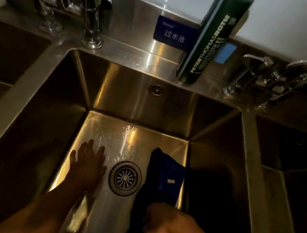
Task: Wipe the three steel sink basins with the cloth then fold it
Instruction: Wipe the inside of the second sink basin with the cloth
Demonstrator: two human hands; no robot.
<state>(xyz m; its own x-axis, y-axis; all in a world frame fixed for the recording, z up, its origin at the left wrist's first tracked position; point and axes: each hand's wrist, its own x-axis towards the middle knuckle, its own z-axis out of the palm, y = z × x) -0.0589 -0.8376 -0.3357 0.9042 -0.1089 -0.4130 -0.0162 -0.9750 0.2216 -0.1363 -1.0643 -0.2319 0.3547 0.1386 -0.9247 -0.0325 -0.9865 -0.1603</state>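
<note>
Head view had the left hand [88, 163] spread flat, fingers splayed, on the wet floor of the middle basin [107, 127], just left of the drain [125, 178]. Right of the drain, the right hand [159, 223] was curled tight around the near end of the dark blue cloth [163, 173], which lay stretched along the floor beside the drain. Beyond the drain, a tall dark bottle [212, 39] stood on the back ledge.

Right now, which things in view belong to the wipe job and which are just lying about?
Job: dark blue cloth, gripped by right hand; left hand resting on the middle basin floor; left basin; right basin.
Lying about: green bottle on the ledge; blue sign; taps.
</note>
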